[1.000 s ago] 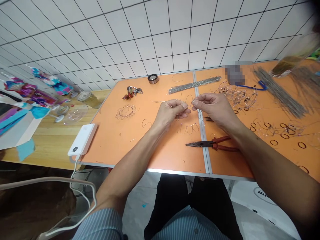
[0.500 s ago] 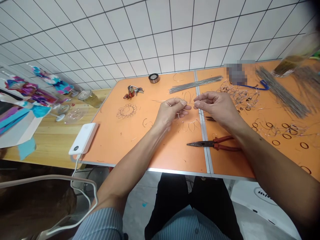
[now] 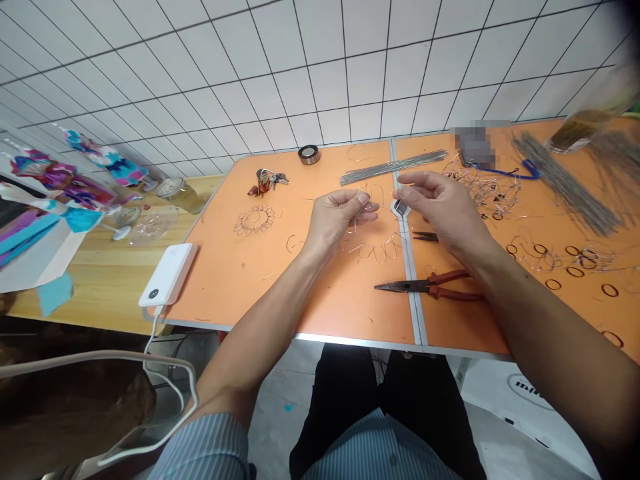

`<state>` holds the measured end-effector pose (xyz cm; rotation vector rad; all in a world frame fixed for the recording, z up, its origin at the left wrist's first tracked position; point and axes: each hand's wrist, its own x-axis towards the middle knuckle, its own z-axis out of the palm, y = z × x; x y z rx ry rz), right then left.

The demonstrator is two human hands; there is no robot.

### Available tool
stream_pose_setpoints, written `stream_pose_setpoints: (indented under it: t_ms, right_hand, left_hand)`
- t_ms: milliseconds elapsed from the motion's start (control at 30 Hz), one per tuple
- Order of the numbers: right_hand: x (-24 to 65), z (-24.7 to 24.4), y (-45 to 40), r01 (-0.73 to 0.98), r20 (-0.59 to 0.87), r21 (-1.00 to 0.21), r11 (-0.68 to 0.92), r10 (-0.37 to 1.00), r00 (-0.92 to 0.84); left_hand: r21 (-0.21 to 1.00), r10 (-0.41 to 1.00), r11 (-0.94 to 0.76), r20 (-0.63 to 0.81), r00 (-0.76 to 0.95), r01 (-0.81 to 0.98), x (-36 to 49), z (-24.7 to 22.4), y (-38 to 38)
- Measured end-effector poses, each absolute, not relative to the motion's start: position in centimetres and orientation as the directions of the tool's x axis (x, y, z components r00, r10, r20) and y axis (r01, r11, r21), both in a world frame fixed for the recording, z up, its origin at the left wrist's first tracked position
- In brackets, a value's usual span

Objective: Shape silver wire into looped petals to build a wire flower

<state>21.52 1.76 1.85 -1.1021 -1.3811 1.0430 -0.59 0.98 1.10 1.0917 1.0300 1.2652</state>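
Note:
My left hand [image 3: 337,217] is closed in a pinch above the orange table, its thumb and forefinger on a thin, bent wire [image 3: 354,230]. Part of this wire is hidden by the fingers. To its right, my right hand [image 3: 445,210] hovers over the table seam with thumb and forefinger slightly apart, and nothing shows between them. Below the hands lies a looped wire piece [image 3: 380,252] with petal-like bends. Long-nose pliers [image 3: 425,287] with red handles rest near my right forearm. The dark tips of another tool [image 3: 425,236] show beneath my right hand.
A wire ring with loops [image 3: 255,220] lies left. Behind are a tape roll [image 3: 309,155], a wire bundle [image 3: 393,167] and a dark red ornament [image 3: 267,181]. A white power bank [image 3: 169,280] sits at the left edge. Tangled wires [image 3: 490,190] and dark rings [image 3: 575,272] cover the right.
My right hand has moved slightly right and away from my left hand, and its fingertips have parted. A metal latch on the seam now shows. My left hand has shifted slightly left, still pinching wire.

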Motion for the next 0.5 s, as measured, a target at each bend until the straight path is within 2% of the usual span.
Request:
stream_pose_setpoints:
  t_ms: [100,233,400,500]
  right_hand:
    - [21.58,1.70,2.01,-0.057,0.071,-0.996,0.066,0.993,-0.098]
    - [21.20,1.31,2.02,-0.086,-0.025,-0.995,-0.041,0.984,-0.177]
    - [21.09,0.91,2.20,-0.080,0.008,-0.997,0.000,0.995,-0.100]
    - [21.36,1.17,2.27,0.004,0.081,-0.997,0.082,0.991,-0.107]
  left_hand:
    - [0.977,1.000,-0.022,0.019,-0.016,-0.213,-0.71,1.11,1.15]
    - [0.965,0.999,-0.042,0.037,-0.024,-0.257,-0.57,1.00,1.07]
    - [0.959,1.000,-0.029,0.029,-0.001,-0.282,-0.56,0.95,1.08]
    - [0.967,0.994,0.062,-0.039,0.099,-0.247,-1.25,1.14,1.35]
